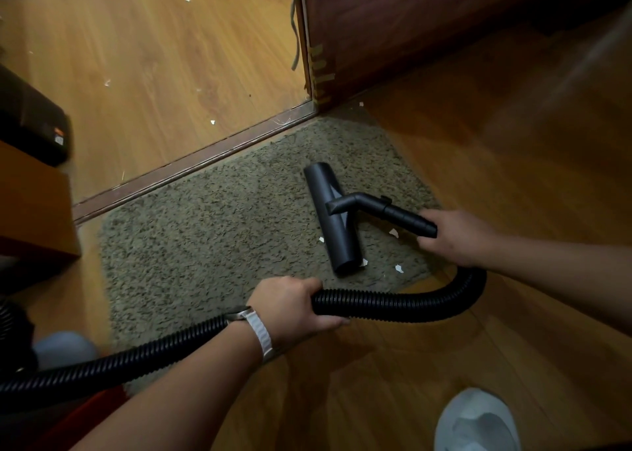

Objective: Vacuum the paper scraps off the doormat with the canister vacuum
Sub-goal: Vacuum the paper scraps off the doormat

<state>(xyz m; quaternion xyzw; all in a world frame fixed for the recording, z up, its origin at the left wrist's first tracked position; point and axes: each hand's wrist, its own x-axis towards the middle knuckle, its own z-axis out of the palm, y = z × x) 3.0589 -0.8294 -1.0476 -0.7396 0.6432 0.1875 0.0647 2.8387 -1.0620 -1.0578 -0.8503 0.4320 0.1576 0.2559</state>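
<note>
right now the right hand point(458, 237) has its fingers curled round the rear end of the black rigid tube point(407, 218), holding it firmly. ahead of those fingers the tube bends down into the floor head point(333, 218), a long black bar lying flat on the right part of the doormat point(205, 238). 4 white paper scraps show on the mat. 1 point(394, 233) lies just ahead of the right fingertips, below the tube. 1 point(399, 268) lies just beside the right thumb, near the mat's edge. 1 point(364, 262) touches the near end of the head, and 1 point(321, 239) sits just beside the head's far side from the fingers.

the left hand point(294, 308) grips the ribbed hose point(393, 305), fingers wrapped over it and thumb beneath. past the left fingertips the hose arcs round and rises under the right hand. behind the left wrist, which wears a watch point(260, 334) on a white strap, it trails off to the lower left.

well beyond both hands, past the threshold strip point(191, 163), small white bits dot the wooden floor point(136, 57) beside a dark door point(410, 23).
</note>
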